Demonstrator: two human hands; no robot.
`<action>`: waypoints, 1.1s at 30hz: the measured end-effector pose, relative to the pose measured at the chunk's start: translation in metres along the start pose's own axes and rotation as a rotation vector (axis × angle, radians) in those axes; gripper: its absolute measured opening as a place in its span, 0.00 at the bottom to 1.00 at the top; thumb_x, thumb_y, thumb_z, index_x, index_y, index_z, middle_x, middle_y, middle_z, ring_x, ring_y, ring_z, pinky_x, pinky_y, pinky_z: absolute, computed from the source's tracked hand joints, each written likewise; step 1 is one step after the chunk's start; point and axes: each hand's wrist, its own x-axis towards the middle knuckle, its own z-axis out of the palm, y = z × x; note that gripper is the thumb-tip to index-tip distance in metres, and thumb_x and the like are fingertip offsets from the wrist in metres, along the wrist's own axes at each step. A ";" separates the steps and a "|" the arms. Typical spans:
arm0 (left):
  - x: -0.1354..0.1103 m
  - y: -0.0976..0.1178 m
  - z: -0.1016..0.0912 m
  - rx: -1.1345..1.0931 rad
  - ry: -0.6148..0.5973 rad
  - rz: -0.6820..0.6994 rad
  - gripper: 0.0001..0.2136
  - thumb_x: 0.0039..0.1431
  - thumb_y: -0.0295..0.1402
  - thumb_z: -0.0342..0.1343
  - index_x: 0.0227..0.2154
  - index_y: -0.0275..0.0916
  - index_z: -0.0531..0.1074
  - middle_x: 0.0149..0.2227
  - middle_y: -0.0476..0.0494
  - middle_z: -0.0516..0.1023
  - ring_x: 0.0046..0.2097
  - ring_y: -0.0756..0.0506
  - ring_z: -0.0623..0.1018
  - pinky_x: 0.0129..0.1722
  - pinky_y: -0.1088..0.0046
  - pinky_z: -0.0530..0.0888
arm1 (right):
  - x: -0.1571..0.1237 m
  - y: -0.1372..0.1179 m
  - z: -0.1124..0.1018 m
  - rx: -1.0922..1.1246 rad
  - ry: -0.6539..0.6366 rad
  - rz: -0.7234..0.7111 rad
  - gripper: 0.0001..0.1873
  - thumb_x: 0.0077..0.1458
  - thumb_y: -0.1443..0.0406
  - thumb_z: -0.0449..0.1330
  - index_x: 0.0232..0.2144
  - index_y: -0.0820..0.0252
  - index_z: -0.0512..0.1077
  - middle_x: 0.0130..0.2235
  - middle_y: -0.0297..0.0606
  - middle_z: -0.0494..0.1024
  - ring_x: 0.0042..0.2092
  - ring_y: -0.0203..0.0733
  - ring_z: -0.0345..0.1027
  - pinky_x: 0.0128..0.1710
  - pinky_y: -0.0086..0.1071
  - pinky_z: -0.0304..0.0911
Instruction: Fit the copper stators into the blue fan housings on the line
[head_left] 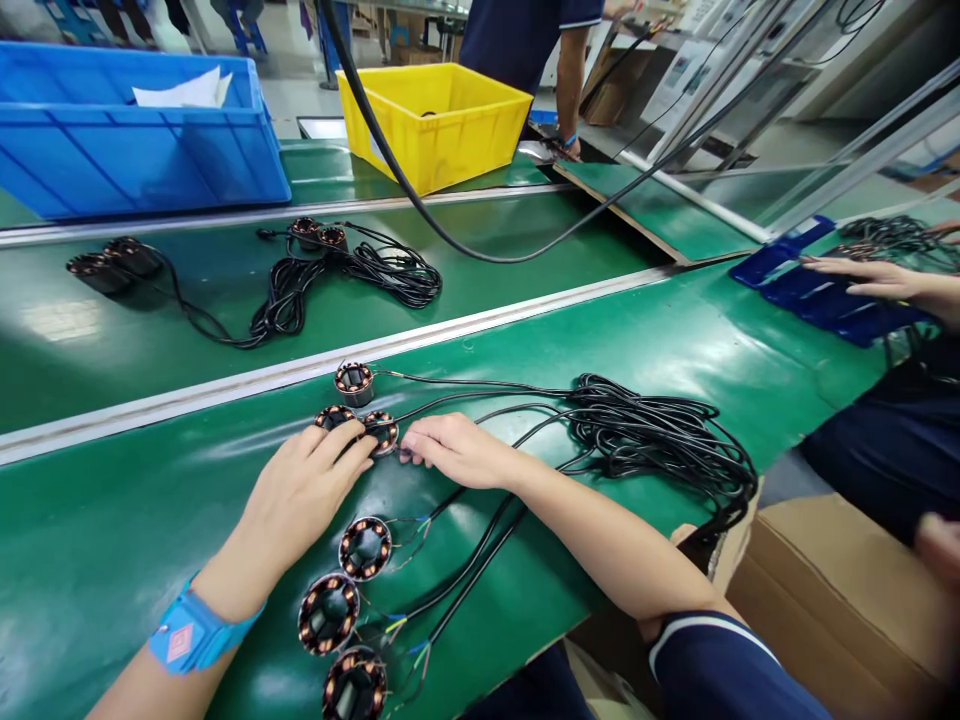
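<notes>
My left hand (315, 480) reaches over two copper-wound motor stators lying side by side, its fingers closed on the right-hand stator (384, 432) and touching the left one (335, 416). Close to the right side of that stator, my right hand (450, 448) has its fingertips pinched together; what lies between them is hidden. Just beyond stands another stator (354, 383) with a black cable. Nearer to me, several more stators (365, 548) lie in a column, their thin coloured leads joined to black cables. These cables run right to a coiled bundle (652, 430).
Across a white rail (187, 390) lie more stators with coiled cables (397, 275). Behind are a blue bin (135, 160) and a yellow bin (442, 140). A black hose (450, 235) hangs in front. At right are another person's hand (870, 278), blue trays (817, 300) and a cardboard box (832, 590).
</notes>
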 end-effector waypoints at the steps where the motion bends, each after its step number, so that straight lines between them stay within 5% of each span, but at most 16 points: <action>1: 0.000 0.001 0.000 -0.033 -0.002 0.023 0.09 0.68 0.32 0.56 0.48 0.37 0.75 0.52 0.40 0.78 0.43 0.42 0.75 0.44 0.63 0.70 | 0.000 0.000 0.000 0.118 -0.033 0.065 0.16 0.70 0.63 0.50 0.35 0.61 0.75 0.35 0.35 0.78 0.31 0.34 0.70 0.37 0.30 0.64; 5: -0.011 0.007 -0.004 -0.202 -0.077 0.037 0.07 0.70 0.32 0.53 0.42 0.39 0.75 0.42 0.45 0.80 0.39 0.46 0.74 0.39 0.67 0.67 | -0.001 0.000 -0.001 0.314 -0.038 0.180 0.13 0.66 0.65 0.53 0.35 0.61 0.76 0.36 0.35 0.79 0.30 0.33 0.68 0.31 0.27 0.62; 9: -0.021 0.007 -0.006 -0.296 -0.143 -0.002 0.11 0.70 0.31 0.52 0.51 0.43 0.74 0.40 0.47 0.78 0.37 0.47 0.72 0.37 0.69 0.67 | -0.002 -0.002 0.000 0.276 -0.120 0.155 0.09 0.63 0.68 0.56 0.36 0.60 0.77 0.36 0.33 0.80 0.40 0.35 0.72 0.44 0.29 0.64; 12: -0.022 0.002 -0.006 -0.372 -0.181 -0.007 0.15 0.71 0.29 0.47 0.53 0.49 0.74 0.40 0.48 0.77 0.36 0.48 0.73 0.36 0.72 0.68 | -0.001 -0.001 0.006 0.504 -0.103 0.224 0.04 0.61 0.70 0.59 0.34 0.61 0.75 0.35 0.33 0.79 0.39 0.35 0.72 0.47 0.29 0.63; 19: -0.019 0.000 -0.017 -0.456 -0.279 0.023 0.18 0.70 0.29 0.46 0.52 0.54 0.75 0.36 0.51 0.76 0.34 0.50 0.75 0.34 0.75 0.71 | -0.001 0.004 0.015 0.684 -0.063 0.435 0.08 0.69 0.67 0.50 0.36 0.59 0.67 0.28 0.32 0.77 0.31 0.32 0.68 0.29 0.23 0.56; 22: -0.022 0.000 -0.022 -0.497 -0.278 0.015 0.17 0.71 0.30 0.47 0.54 0.55 0.74 0.42 0.51 0.78 0.39 0.51 0.78 0.38 0.76 0.74 | -0.007 0.002 0.007 0.617 -0.120 0.279 0.08 0.68 0.64 0.53 0.36 0.60 0.70 0.32 0.35 0.78 0.32 0.34 0.70 0.31 0.26 0.62; 25: -0.023 -0.004 -0.019 -0.437 -0.103 -0.120 0.12 0.70 0.35 0.52 0.53 0.48 0.74 0.50 0.48 0.77 0.50 0.48 0.78 0.51 0.73 0.74 | -0.006 -0.007 -0.005 0.352 0.127 -0.027 0.11 0.69 0.61 0.54 0.39 0.60 0.73 0.40 0.38 0.79 0.42 0.38 0.73 0.47 0.34 0.67; 28: -0.019 -0.012 -0.009 -0.247 0.010 -0.238 0.13 0.69 0.39 0.55 0.51 0.41 0.73 0.51 0.43 0.79 0.52 0.43 0.78 0.56 0.64 0.73 | 0.008 -0.015 -0.013 -0.002 0.296 -0.226 0.10 0.70 0.62 0.53 0.42 0.58 0.74 0.44 0.39 0.80 0.47 0.41 0.73 0.52 0.35 0.64; 33: -0.014 -0.024 0.005 -0.198 -0.063 -0.194 0.13 0.71 0.34 0.48 0.51 0.42 0.75 0.48 0.44 0.81 0.46 0.43 0.80 0.48 0.64 0.77 | 0.043 -0.010 -0.010 -0.082 0.034 -0.112 0.12 0.70 0.64 0.52 0.38 0.60 0.75 0.38 0.37 0.80 0.41 0.40 0.73 0.45 0.33 0.63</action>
